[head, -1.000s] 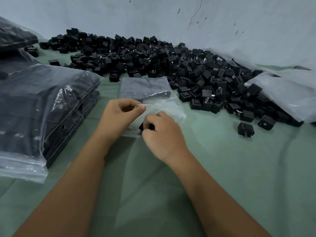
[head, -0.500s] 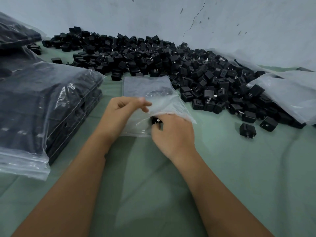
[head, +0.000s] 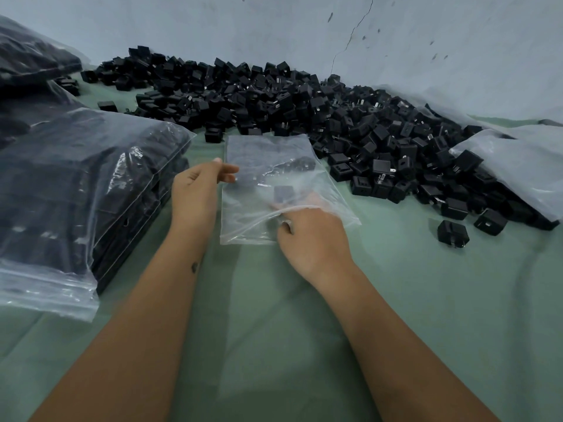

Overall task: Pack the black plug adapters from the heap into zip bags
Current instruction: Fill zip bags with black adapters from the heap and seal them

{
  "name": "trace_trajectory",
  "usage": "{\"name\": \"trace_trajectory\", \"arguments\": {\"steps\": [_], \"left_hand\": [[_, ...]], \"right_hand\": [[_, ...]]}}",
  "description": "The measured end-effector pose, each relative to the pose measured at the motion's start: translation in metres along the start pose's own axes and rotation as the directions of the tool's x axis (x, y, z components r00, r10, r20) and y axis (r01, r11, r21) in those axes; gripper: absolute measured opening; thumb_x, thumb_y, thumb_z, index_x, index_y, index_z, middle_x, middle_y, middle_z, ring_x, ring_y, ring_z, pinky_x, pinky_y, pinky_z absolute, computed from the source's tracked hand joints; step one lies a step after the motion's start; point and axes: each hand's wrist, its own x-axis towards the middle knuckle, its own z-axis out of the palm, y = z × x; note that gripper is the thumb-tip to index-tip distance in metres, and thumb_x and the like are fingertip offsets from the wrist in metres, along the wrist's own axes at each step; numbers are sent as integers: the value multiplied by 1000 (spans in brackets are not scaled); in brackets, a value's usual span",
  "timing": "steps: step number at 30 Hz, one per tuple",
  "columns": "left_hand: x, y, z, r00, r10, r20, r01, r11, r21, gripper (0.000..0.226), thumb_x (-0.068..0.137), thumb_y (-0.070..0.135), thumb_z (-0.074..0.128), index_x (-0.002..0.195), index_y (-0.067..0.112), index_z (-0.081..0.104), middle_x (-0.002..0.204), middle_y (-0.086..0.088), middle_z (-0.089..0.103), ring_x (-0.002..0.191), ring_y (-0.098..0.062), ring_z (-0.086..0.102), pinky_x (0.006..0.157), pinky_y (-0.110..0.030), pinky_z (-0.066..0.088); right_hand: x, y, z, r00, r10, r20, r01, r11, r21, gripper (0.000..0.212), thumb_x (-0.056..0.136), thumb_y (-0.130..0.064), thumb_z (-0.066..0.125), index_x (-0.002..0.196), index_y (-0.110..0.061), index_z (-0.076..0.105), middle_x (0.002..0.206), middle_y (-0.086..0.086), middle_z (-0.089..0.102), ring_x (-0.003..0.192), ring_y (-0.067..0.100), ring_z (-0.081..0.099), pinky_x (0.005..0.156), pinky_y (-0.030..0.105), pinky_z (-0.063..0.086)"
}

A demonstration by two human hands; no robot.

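A clear zip bag (head: 268, 159) lies on the green cloth in front of the heap of black plug adapters (head: 304, 111). My left hand (head: 196, 193) pinches the bag's left edge and holds its mouth up. The fingers of my right hand (head: 313, 239) reach straight inside the bag, while its thumb stays at the mouth. One black adapter (head: 283, 193) sits inside the bag at those fingertips, blurred by the plastic. Whether the fingers still touch it is unclear.
A stack of filled bags (head: 85, 184) stands at the left, with more behind it (head: 27, 59). Empty clear bags (head: 518, 159) lie at the right against the wall. A loose adapter (head: 453, 234) rests on the cloth (head: 426, 300) to the right.
My right hand carried an adapter from the bag's mouth deeper inside, and the adapter now lies beyond the thumb. My left hand lifted the bag's edge to the left.
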Motion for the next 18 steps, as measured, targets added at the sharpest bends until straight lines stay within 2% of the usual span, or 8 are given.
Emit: {"name": "trace_trajectory", "arguments": {"steps": [3, 6, 9, 11, 14, 18], "left_hand": [[2, -1, 0, 999, -30, -15, 30, 999, -11, 33, 98, 26, 50, 76, 22, 74, 71, 15, 69, 75, 9, 59, 77, -18, 35], [2, -2, 1, 999, -34, -5, 34, 999, -29, 33, 98, 25, 50, 76, 20, 74, 72, 15, 68, 71, 12, 58, 76, -19, 35], [2, -3, 2, 999, -29, 13, 29, 999, -33, 33, 98, 25, 50, 77, 19, 74, 74, 13, 68, 70, 13, 58, 77, -19, 37], [2, -3, 3, 1000, -24, 15, 24, 999, -33, 33, 98, 25, 50, 76, 19, 74, 76, 11, 68, 70, 12, 58, 76, -18, 36], [3, -3, 4, 1000, -19, 18, 20, 999, -30, 34, 98, 26, 50, 76, 20, 74, 77, 9, 68, 71, 7, 58, 73, -20, 37], [4, -6, 5, 999, -10, 43, 12, 999, -52, 34, 98, 27, 48, 78, 20, 75, 78, 4, 68, 77, -4, 60, 73, -24, 43]], "right_hand": [[5, -1, 1, 999, 26, 35, -25, 1000, -17, 34, 88, -26, 40, 55, -20, 31, 59, -4, 39, 67, 21, 44, 63, 30, 31], [17, -1, 2, 988, 101, 114, -101, 995, -3, 38, 92, -30, 36, 55, -21, 37, 60, -7, 41, 71, 20, 46, 71, 27, 28], [33, -3, 6, 960, 153, 235, -161, 987, 15, 31, 88, -24, 38, 58, -23, 38, 65, -7, 41, 76, 18, 44, 73, 28, 30], [42, -4, 10, 965, 135, 227, -144, 989, 23, 25, 86, -23, 39, 61, -24, 38, 67, -8, 40, 75, 19, 43, 68, 28, 31], [54, -6, 17, 987, 108, 121, -126, 981, 147, 21, 90, -39, 39, 73, -28, 44, 70, -7, 43, 70, 18, 43, 62, 28, 33], [68, -10, 22, 988, 58, 146, -99, 951, 294, 25, 89, -25, 45, 66, -30, 49, 70, -7, 55, 72, 20, 57, 65, 32, 50]]}}
